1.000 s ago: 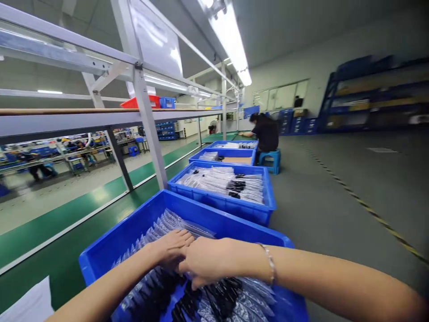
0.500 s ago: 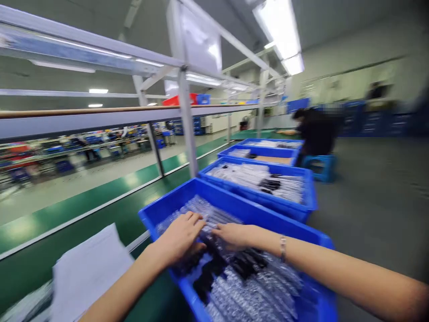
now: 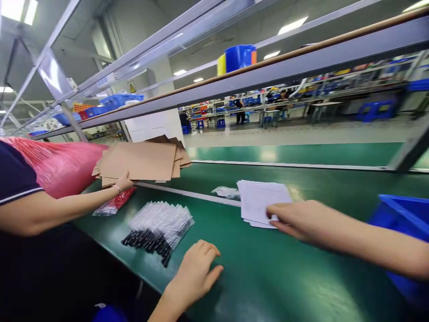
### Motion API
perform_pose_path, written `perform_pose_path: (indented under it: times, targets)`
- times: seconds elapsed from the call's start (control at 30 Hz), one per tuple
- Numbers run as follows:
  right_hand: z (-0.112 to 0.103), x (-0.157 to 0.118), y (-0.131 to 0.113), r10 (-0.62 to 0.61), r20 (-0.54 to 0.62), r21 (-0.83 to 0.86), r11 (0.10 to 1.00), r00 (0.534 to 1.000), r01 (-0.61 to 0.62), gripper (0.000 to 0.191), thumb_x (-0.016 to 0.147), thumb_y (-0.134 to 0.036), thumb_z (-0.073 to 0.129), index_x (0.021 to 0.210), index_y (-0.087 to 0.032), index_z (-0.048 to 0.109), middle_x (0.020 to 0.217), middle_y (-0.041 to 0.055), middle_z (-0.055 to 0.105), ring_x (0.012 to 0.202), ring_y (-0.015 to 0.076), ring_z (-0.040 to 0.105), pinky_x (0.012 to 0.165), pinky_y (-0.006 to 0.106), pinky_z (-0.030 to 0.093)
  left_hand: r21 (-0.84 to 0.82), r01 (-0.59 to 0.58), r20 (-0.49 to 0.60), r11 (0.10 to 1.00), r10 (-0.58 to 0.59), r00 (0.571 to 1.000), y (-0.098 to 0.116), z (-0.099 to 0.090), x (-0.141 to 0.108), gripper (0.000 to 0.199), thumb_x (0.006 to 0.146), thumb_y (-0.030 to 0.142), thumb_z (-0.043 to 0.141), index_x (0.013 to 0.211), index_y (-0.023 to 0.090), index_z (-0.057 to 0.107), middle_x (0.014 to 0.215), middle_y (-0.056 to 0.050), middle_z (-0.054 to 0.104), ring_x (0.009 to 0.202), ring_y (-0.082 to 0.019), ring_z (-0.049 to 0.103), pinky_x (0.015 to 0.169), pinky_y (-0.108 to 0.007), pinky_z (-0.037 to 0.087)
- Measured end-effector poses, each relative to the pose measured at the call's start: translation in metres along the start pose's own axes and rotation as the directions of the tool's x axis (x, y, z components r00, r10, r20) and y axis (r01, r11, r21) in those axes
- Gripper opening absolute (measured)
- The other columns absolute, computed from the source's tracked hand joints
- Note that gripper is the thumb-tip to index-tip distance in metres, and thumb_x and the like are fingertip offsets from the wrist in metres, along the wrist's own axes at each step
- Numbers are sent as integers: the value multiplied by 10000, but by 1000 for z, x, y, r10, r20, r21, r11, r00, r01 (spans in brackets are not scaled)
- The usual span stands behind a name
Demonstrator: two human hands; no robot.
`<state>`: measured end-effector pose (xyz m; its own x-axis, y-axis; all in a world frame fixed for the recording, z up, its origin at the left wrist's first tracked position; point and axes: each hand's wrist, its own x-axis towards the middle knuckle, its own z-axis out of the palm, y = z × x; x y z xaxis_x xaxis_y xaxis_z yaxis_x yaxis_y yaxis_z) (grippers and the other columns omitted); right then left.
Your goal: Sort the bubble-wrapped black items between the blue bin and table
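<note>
Head view: green work surface (image 3: 268, 277) across the near and middle ground.

Right hand (image 3: 298, 219), reaching in from the right, fingers stretched flat and fairly close together, fingertips resting on the near edge of a stack of white sheets (image 3: 261, 201); nothing gripped. Sheets lying flat at centre right, slightly fanned.

Left hand (image 3: 197, 273), near centre, palm down on the green surface, fingers loosely curled and a little spread, holding nothing. Just left of it, apart from it, a fanned pile of clear sleeved packs with black ends (image 3: 157, 226), black ends pointing near-left.

Small crumpled clear bag (image 3: 227, 192) just left of the white sheets, on the far side.

Blue bin (image 3: 398, 214) at the right edge, partly behind the right forearm.

Far left: a co-worker's arm in a dark sleeve, hand (image 3: 123, 183) with a wrist bracelet gripping a stack of brown cardboard sheets (image 3: 140, 161) by its near edge. Under that hand, a red-tinted clear bag (image 3: 114, 203) on the surface; behind it, a large pink plastic sack (image 3: 60, 167).

Overhead, a grey shelf rail (image 3: 268, 74) running left to right, a blue tub (image 3: 239, 57) on top. Beyond, other workstations and people, too small to detail.
</note>
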<state>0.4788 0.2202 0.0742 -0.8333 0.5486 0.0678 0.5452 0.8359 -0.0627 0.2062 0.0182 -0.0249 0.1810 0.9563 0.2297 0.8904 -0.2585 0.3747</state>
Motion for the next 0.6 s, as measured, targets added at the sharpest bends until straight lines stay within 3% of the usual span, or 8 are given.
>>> perform_pose_path:
  times: [0.13,0.27,0.37,0.53,0.6]
  targets:
    - [52,113,-108,-315,74,-89,943,946,321,109,916,-164,579,989,-191,655,983,97,687,894,248,651,733,346,495,-63,214,-203,975,-222,954,-43,-24,-38,153,959,192,518,1092,225,586,1117,-71,639,1075,-241,583,934,-401,514]
    - [94,181,-166,-477,27,-136,869,879,476,426,906,-324,691,1281,-169,562,1313,108,570,1162,278,558,944,446,486,-152,302,-284,941,-334,899,-69,-35,-68,145,979,226,476,1062,229,595,1076,-76,642,1039,-248,596,908,-416,524]
    - [115,208,-180,-520,14,-145,844,854,517,539,915,-397,686,1376,-187,503,1405,121,508,1214,298,535,969,480,485,-177,340,-316,924,-380,869,-82,-35,-84,159,987,242,461,1056,231,604,1061,-76,646,1025,-248,602,892,-412,533]
    - [131,222,-174,-560,74,-160,810,825,564,448,916,-393,676,1288,-172,561,1209,90,610,1069,256,598,891,438,512,-198,376,-364,905,-424,829,-100,-32,-100,164,1003,252,450,1044,234,608,1050,-69,654,1019,-235,614,885,-387,544]
    - [131,228,-171,-583,92,-162,791,807,590,515,888,-385,707,1323,-169,536,1220,94,607,1080,259,591,897,429,502,-208,385,-374,899,-437,818,-107,-30,-104,161,1011,249,451,1053,238,606,1060,-58,653,1033,-221,613,904,-378,538]
